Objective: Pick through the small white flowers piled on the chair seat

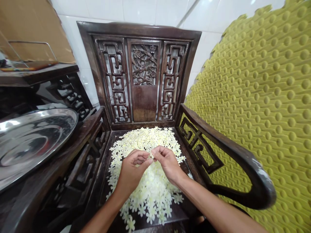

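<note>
Blossom, single and cream-white (152, 155): being pinched narrowly between fingertips (155, 151) of right hand (167, 163). Left hand (134, 170) is holding its fingers curled, touching the blossom or just beside it, cannot tell which. Heap of loose blossoms (150, 184) is lying beneath both hands on seat of carved dark-wood armchair (143, 30). Steel tray (31, 139) is sitting beyond the chair's left arm; dimpled yellow-green foam pad (267, 97) is standing beyond its right arm.
</note>
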Motion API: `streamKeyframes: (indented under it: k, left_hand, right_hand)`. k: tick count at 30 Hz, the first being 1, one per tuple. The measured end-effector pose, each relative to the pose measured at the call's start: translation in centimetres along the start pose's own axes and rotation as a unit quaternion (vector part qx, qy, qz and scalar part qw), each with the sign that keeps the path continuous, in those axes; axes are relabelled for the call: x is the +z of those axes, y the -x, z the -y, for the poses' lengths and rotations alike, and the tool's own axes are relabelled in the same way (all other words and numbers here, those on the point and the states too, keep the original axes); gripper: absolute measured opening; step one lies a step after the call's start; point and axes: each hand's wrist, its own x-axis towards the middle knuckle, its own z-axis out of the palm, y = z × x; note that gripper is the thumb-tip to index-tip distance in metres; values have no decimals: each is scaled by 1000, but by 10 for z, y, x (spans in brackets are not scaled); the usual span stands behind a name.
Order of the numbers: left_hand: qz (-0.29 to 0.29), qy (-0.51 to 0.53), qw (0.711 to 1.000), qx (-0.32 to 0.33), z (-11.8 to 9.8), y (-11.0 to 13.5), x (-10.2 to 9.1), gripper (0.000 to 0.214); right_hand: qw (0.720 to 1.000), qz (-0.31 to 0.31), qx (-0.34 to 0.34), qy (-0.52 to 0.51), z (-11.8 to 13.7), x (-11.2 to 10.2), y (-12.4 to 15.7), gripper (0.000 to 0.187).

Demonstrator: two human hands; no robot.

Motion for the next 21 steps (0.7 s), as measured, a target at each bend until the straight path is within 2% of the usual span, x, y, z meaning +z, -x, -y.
streamKeyframes:
  k: [12,21]
  left_hand:
    - [2,6,1000,26,-6,2,-2,6]
    - [-6,26,1000,4,-5,1,-2,7]
  right_hand:
    - [1000,17,-4,-2,-2,2,3,33]
    - [1000,21,-3,-9,-1,3,5,33]
